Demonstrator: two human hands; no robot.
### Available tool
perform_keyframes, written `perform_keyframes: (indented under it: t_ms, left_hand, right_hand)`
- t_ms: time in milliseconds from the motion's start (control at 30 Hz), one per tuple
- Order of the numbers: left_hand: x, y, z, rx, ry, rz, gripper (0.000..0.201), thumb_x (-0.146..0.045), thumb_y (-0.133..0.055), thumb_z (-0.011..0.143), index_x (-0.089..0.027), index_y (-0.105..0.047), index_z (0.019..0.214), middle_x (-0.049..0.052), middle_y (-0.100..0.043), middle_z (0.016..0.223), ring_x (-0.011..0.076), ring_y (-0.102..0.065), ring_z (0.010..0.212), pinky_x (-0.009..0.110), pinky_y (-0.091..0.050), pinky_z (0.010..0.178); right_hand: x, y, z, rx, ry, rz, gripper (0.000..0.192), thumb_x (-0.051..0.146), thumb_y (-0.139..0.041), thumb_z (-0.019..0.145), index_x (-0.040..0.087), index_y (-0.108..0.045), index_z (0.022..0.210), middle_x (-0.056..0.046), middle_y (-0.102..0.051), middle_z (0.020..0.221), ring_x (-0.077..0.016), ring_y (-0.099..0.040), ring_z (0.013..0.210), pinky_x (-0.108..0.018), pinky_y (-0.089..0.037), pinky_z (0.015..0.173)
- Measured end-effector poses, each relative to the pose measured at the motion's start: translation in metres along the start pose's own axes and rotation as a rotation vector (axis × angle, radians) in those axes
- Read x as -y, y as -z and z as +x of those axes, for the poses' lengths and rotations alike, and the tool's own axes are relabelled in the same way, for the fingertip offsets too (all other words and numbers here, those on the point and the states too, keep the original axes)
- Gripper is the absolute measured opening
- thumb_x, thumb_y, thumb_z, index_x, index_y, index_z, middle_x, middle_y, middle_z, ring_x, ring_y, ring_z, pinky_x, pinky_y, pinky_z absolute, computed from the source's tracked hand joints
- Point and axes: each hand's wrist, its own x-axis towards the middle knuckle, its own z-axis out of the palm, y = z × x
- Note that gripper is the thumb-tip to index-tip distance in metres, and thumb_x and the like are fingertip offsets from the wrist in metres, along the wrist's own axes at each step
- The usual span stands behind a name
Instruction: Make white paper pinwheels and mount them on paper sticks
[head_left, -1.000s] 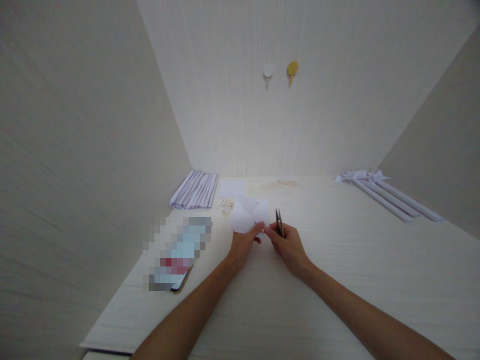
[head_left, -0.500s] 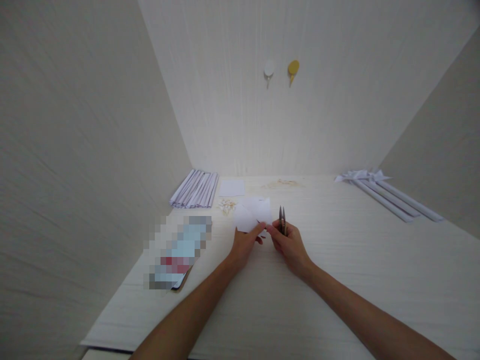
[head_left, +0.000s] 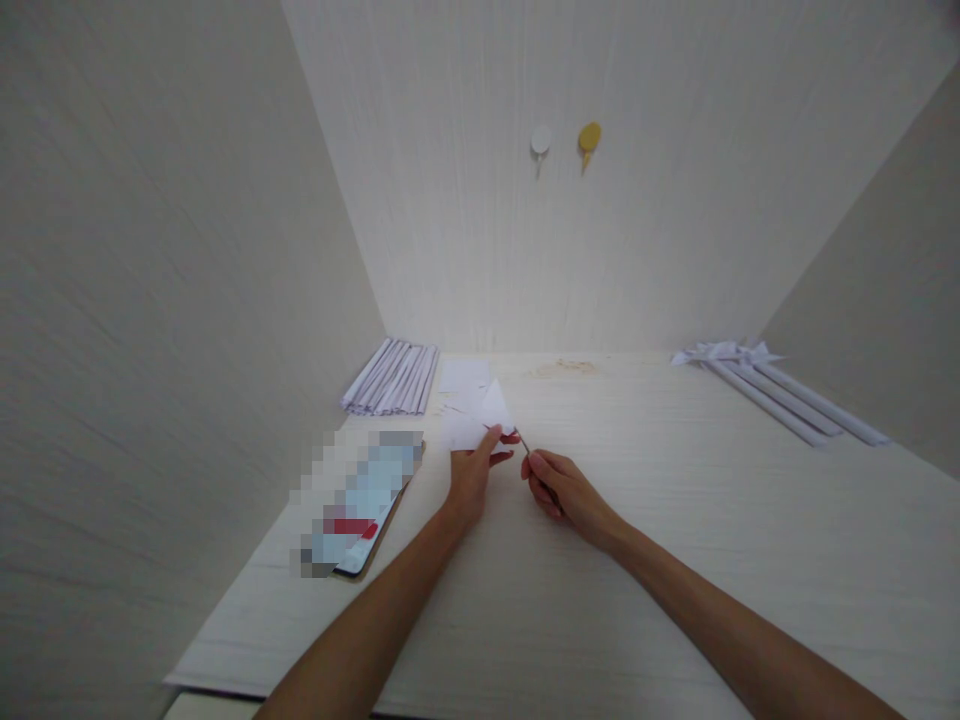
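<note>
A sheet of white paper, partly folded into a pointed flap, is pinched between the thumb and fingers of my left hand. My right hand is closed around a pair of thread snips, whose blades point up and left. The tips of the blades reach the paper's right edge beside my left fingertips; whether they are cutting into it I cannot tell. Most of the snips' handle is hidden in my right palm. Behind the held paper, another flat white sheet lies on the table.
Rolled paper tubes lie bundled at the back left. A phone, partly blurred out, rests left of my arm. Several long paper rolls with folded ends lie at the back right. Two hooks, white and yellow, are on the wall.
My left hand has moved left with the paper, which is now turned. In my right hand the snips have swung from upright to pointing left, with their tips at the paper.
</note>
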Motion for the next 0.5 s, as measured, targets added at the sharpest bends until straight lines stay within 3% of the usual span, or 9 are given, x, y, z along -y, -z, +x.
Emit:
perform_keyframes:
  t_ms: [500]
  left_hand:
    - [0.0037, 0.0032, -0.0006, 0.077, -0.019, -0.009, 0.016, -0.029, -0.057, 0.066, -0.013, -0.058, 0.065, 0.002, -0.061, 0.064, 0.0119, -0.059, 0.062, 0.020, -0.047, 0.052]
  right_hand:
    - [0.0022, 0.0007, 0.0005, 0.007, -0.078, -0.006, 0.032, 0.047, -0.048, 0.068, 0.018, -0.042, 0.058, 0.011, -0.030, 0.034, -0.0016, -0.019, 0.028, -0.016, -0.011, 0.027]
